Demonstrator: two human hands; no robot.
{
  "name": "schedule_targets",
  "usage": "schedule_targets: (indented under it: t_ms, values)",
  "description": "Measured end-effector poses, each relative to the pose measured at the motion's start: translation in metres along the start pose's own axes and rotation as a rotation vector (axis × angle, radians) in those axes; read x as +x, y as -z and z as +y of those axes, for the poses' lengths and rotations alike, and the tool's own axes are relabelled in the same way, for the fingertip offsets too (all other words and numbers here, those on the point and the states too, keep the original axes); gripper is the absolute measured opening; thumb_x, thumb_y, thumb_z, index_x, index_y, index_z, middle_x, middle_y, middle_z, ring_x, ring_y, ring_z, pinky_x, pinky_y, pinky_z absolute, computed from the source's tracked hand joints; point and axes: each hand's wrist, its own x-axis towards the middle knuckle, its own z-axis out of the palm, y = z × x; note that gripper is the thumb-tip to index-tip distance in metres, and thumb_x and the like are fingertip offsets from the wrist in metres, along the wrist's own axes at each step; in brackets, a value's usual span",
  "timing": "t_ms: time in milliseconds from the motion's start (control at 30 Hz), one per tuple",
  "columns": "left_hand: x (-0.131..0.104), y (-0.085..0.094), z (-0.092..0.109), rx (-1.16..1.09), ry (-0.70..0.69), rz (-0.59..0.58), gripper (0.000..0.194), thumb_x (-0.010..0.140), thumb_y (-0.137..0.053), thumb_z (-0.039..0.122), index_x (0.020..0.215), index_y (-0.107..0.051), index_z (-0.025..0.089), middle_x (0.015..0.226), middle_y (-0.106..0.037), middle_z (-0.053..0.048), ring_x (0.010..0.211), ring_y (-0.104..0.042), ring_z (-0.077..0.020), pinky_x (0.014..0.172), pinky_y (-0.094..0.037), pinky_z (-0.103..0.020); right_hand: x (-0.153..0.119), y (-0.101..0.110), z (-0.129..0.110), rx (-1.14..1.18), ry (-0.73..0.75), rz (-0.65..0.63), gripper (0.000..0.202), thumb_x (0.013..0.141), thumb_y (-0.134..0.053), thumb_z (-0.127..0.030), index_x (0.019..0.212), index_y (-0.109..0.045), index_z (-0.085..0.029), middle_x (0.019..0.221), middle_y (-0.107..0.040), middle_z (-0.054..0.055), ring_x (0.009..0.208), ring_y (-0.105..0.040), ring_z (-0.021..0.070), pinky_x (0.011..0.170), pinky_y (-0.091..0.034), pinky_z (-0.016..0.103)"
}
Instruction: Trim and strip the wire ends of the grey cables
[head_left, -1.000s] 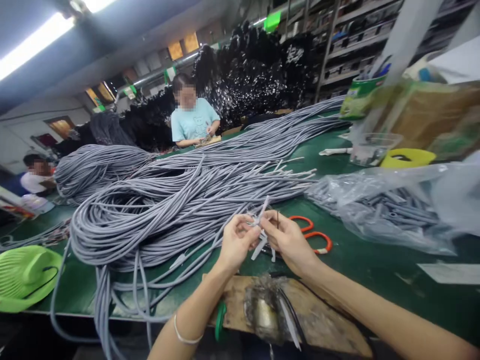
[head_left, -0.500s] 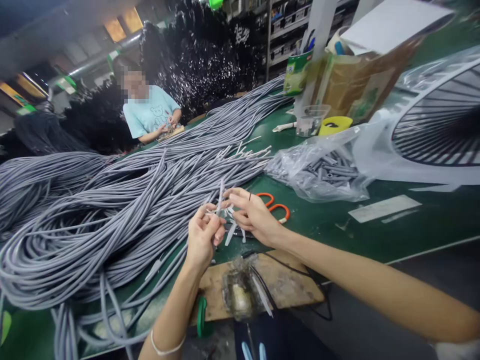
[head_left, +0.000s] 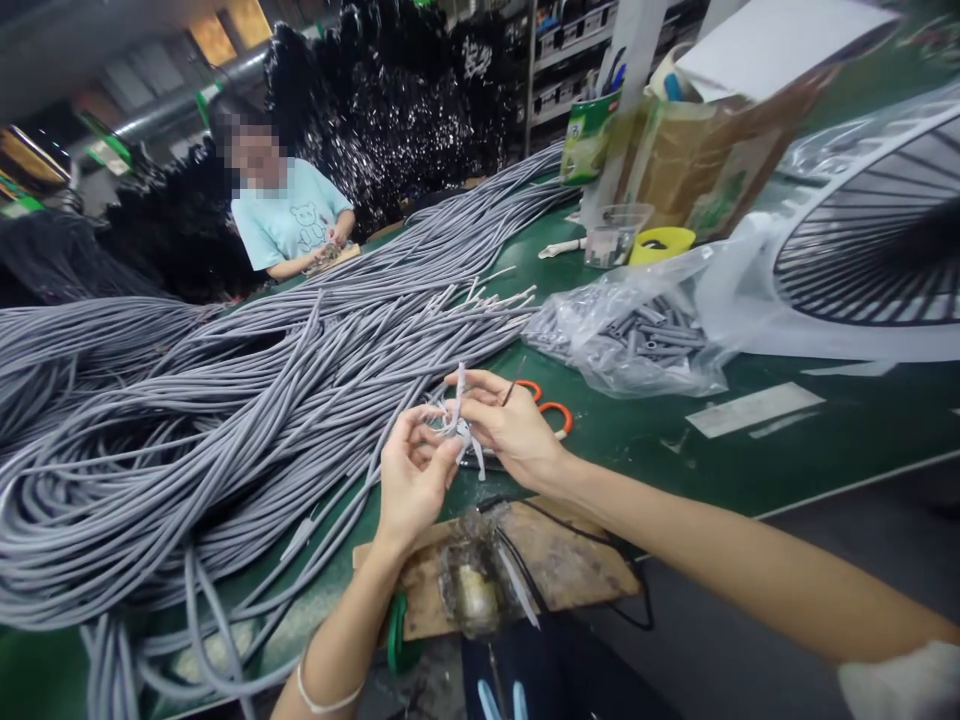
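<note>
In the head view, both my hands meet over the front of the table. My left hand point(head_left: 412, 478) pinches the lower part of a bunch of thin whitish strips point(head_left: 460, 382), one of which sticks up between the fingers. My right hand point(head_left: 519, 428) closes on the same bunch from the other side, and loose ends dangle below. Fingers cover the middle of the bunch, so I cannot see what joins it. Orange-handled scissors point(head_left: 556, 412) lie just behind my right hand, partly hidden. A large heap of grey cables point(head_left: 247, 420) spreads to the left, with pale ends pointing right.
A wooden board point(head_left: 570, 560) with a lumpy taped block point(head_left: 477, 590) sits at the near edge. To the right are a plastic bag point(head_left: 634, 335) of short grey tubes, a yellow dish point(head_left: 661, 245) and a fan point(head_left: 885, 240). Across the table a person point(head_left: 296, 220) works.
Both hands have moved slightly right and closer together. The upright strip has shifted right with them, and fewer loose ends show below. The whole view has shifted a little.
</note>
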Motion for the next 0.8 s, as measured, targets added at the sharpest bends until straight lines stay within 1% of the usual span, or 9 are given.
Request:
schedule_targets:
  t_ms: [133, 200, 300, 400, 467, 500, 567, 667, 800]
  values:
    - [-0.006, 0.000, 0.000, 0.082, 0.015, -0.082, 0.029, 0.066, -0.074, 0.032, 0.085, -0.060, 0.014, 0.054, -0.049, 0.006, 0.037, -0.042, -0.0025, 0.036, -0.031, -0.013, 0.008, 0.004, 0.003, -0.071, 0.021, 0.050, 0.032, 0.049, -0.072, -0.021, 0.078, -0.060, -0.014, 0.050, -0.055, -0.007, 0.042, -0.045, 0.0044, 0.038, -0.033, 0.015]
    - [-0.006, 0.001, 0.001, 0.072, 0.029, -0.116, 0.028, 0.066, -0.074, 0.033, 0.083, -0.063, 0.013, 0.053, -0.051, 0.004, 0.037, -0.042, -0.0031, 0.036, -0.031, -0.014, 0.013, 0.007, 0.002, -0.108, -0.006, 0.077, 0.026, 0.052, -0.069, -0.020, 0.075, -0.059, -0.014, 0.050, -0.054, -0.006, 0.037, -0.040, 0.0032, 0.035, -0.028, 0.014]
    - [-0.003, 0.004, 0.002, -0.023, 0.054, -0.113, 0.034, 0.063, -0.076, 0.038, 0.081, -0.065, 0.011, 0.052, -0.054, 0.002, 0.034, -0.038, -0.0023, 0.035, -0.028, -0.015, 0.015, 0.010, -0.003, -0.065, -0.001, 0.074, 0.023, 0.059, -0.065, -0.026, 0.077, -0.057, -0.015, 0.054, -0.057, -0.006, 0.031, -0.022, -0.0010, 0.031, -0.013, 0.014]
    - [0.002, 0.006, 0.002, -0.110, 0.085, -0.117, 0.038, 0.062, -0.077, 0.041, 0.081, -0.063, 0.010, 0.056, -0.059, -0.001, 0.032, -0.035, -0.0010, 0.032, -0.023, -0.015, 0.010, 0.008, -0.010, -0.005, -0.062, -0.219, 0.035, 0.065, -0.064, -0.040, 0.091, -0.058, -0.017, 0.070, -0.066, 0.000, 0.031, -0.014, -0.0023, 0.031, -0.007, 0.015]
    - [0.004, 0.007, 0.003, -0.149, 0.084, -0.113, 0.038, 0.063, -0.077, 0.040, 0.081, -0.059, 0.012, 0.056, -0.060, 0.000, 0.030, -0.036, -0.0010, 0.030, -0.022, -0.014, 0.005, 0.008, -0.012, -0.036, -0.093, -0.394, 0.045, 0.061, -0.069, -0.038, 0.100, -0.059, -0.018, 0.078, -0.069, 0.002, 0.032, -0.015, -0.0028, 0.031, -0.008, 0.015]
    - [0.004, 0.007, 0.003, -0.169, 0.080, -0.103, 0.038, 0.062, -0.077, 0.039, 0.081, -0.057, 0.013, 0.056, -0.060, 0.001, 0.029, -0.036, -0.0012, 0.030, -0.022, -0.014, 0.003, 0.008, -0.013, -0.064, -0.078, -0.413, 0.048, 0.058, -0.072, -0.034, 0.103, -0.060, -0.019, 0.079, -0.069, 0.001, 0.032, -0.018, -0.0028, 0.032, -0.011, 0.015]
    - [0.004, 0.007, 0.004, -0.204, 0.080, -0.077, 0.042, 0.060, -0.079, 0.038, 0.082, -0.052, 0.015, 0.054, -0.060, 0.003, 0.028, -0.036, -0.0014, 0.029, -0.022, -0.013, 0.002, 0.008, -0.012, -0.125, -0.022, -0.336, 0.052, 0.052, -0.077, -0.024, 0.101, -0.061, -0.017, 0.072, -0.068, 0.000, 0.034, -0.026, -0.0018, 0.033, -0.016, 0.014]
    - [0.004, 0.007, 0.006, -0.230, 0.104, -0.050, 0.046, 0.057, -0.081, 0.037, 0.083, -0.050, 0.016, 0.054, -0.060, 0.003, 0.028, -0.036, -0.0011, 0.029, -0.021, -0.012, 0.003, 0.010, -0.009, -0.181, 0.006, -0.197, 0.047, 0.049, -0.079, -0.021, 0.093, -0.064, -0.012, 0.059, -0.064, -0.001, 0.036, -0.033, 0.0003, 0.036, -0.019, 0.014]
    - [0.005, 0.004, 0.006, -0.232, 0.112, 0.048, 0.047, 0.053, -0.082, 0.037, 0.083, -0.053, 0.015, 0.052, -0.059, 0.004, 0.028, -0.035, -0.0004, 0.029, -0.020, -0.011, 0.005, 0.011, -0.003, -0.123, 0.059, -0.174, 0.049, 0.048, -0.080, -0.022, 0.094, -0.065, -0.015, 0.061, -0.062, -0.003, 0.037, -0.034, 0.0004, 0.036, -0.020, 0.015]
